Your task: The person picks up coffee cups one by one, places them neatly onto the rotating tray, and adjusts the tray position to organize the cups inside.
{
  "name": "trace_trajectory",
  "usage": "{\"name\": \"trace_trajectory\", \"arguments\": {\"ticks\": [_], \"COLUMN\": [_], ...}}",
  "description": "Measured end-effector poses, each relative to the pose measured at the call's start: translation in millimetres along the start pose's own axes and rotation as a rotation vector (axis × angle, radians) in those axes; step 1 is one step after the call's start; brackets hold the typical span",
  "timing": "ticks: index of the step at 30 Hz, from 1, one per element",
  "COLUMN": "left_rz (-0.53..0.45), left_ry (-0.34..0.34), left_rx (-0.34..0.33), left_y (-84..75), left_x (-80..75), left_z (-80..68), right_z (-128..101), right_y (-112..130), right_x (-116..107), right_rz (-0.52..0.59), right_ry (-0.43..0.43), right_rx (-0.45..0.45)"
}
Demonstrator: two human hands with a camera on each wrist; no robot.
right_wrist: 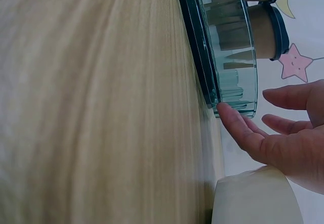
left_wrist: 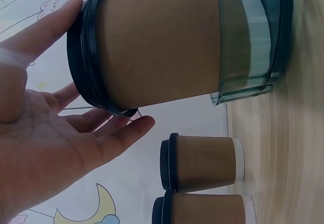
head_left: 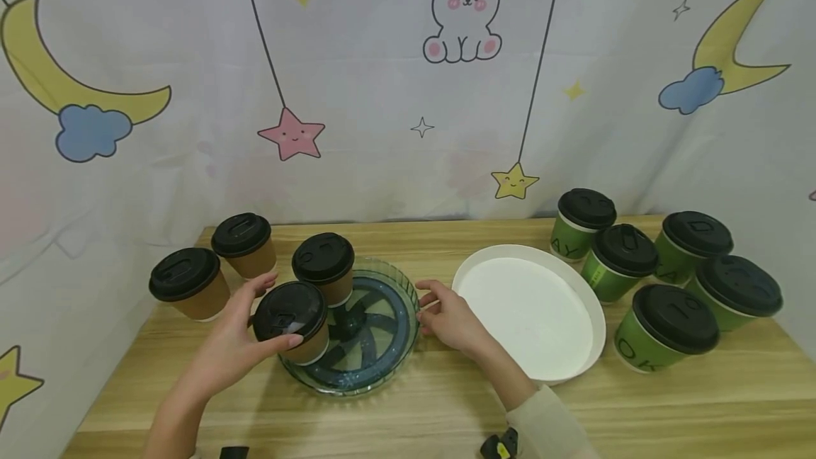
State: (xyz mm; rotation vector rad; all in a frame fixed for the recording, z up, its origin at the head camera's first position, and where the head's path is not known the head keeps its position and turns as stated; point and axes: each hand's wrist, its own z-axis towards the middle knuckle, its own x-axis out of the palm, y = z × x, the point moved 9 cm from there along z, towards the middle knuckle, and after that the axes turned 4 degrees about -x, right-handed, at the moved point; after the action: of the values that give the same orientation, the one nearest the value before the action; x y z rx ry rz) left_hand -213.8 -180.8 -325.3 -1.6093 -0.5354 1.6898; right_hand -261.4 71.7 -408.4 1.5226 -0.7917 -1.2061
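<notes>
Two brown paper coffee cups with black lids stand in a clear round tray with a dark spoked base [head_left: 389, 367]. My left hand [head_left: 232, 346] spans the lid of the front cup [head_left: 290, 314], thumb at its near side and fingers round the far side. In the left wrist view this cup [left_wrist: 157, 47] stands upright behind the tray's clear wall. The other cup [head_left: 324, 268] is just behind it. My right hand [head_left: 452, 321] has its fingers loosely extended at the tray's right side; in the right wrist view a fingertip meets the tray's lower wall [right_wrist: 233, 77].
Two more brown cups, one nearer [head_left: 191, 285] and one farther [head_left: 245, 243], stand left of the tray. A white round tray [head_left: 535, 317] lies to the right. Beyond it are several green cups [head_left: 663, 328] with black lids. A printed cloth [head_left: 382, 183] hangs behind the wooden table [head_left: 446, 416].
</notes>
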Motion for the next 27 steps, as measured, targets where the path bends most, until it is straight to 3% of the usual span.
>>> {"name": "trace_trajectory", "arguments": {"ticks": [11, 19, 27], "left_rz": [-0.048, -0.04, 0.013], "left_ry": [0.016, -0.053, -0.08], "left_rx": [0.008, 0.07, 0.054], "left_y": [-2.4, -9.7, -7.1], "left_x": [-3.4, -21.0, -34.5], "left_z": [-2.1, -6.6, -10.5], "right_z": [0, 0, 0], "right_y": [-1, -1, 2], "right_x": [0, 0, 0], "right_rz": [0.017, 0.015, -0.007], "right_ry": [-0.003, -0.002, -0.003], "right_rx": [0.007, 0.006, -0.017]}}
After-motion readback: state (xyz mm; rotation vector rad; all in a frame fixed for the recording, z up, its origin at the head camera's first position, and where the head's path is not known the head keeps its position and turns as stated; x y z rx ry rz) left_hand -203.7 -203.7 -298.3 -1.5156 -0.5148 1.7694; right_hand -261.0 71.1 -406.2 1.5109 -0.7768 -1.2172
